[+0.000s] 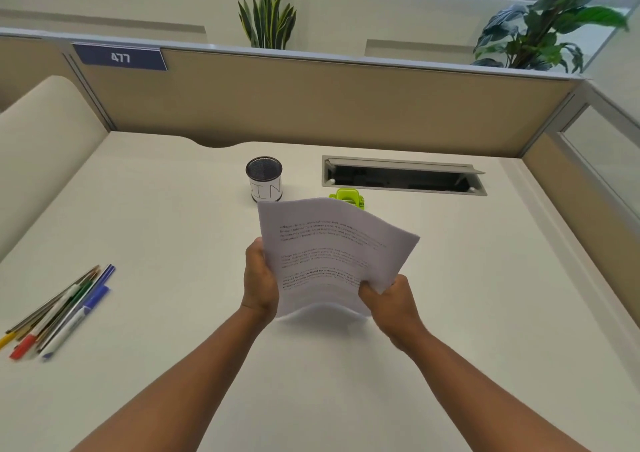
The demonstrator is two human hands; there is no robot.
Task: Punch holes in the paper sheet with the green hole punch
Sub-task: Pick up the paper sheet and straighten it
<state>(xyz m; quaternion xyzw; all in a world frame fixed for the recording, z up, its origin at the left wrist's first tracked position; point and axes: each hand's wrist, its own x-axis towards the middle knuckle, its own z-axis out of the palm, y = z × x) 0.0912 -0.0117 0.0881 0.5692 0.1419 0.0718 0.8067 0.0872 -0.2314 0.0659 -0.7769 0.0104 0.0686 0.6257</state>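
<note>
Paper sheet [332,254]: up off the desk [166,230], mid-desk, printed side facing me, bowed and wavy. Can't tell if it's one sheet or a few.
Left hand [260,280]: grips the sheet's left edge, fingers curled behind, thumb side toward me.
Right hand [388,299]: pinches the lower right corner, fingers curled round it. Some crumple there.
Hole punch [348,198]: green, sits on the desk toward the far edge, just beyond the sheet's top edge, partly hidden by it. Near side of the open cable tray [401,176]. Neither hand on it.
Cup [264,179]: mesh pen cup w/ paper label, left of the punch, near but apart.
Pens [59,311]: loose bunch near the left edge, well apart from the work.
Step in hand (my read): sheet held, not yet fed to the punch. No holes visible so far.
How I'd do it well: flatten the bow first, a wavy edge feeds crooked. Square one long edge, keep the left-hand grip, free the right hand for the punch. Can't see which way the slot faces; check before feeding, turn the punch if needed. Slide the edge in till it stops, centre it, then press straight down, firm.
Risks: corner crease jamming in the slot; holes off-centre if the sheet is skewed; punch sliding toward the cable tray under a lopsided press.
</note>
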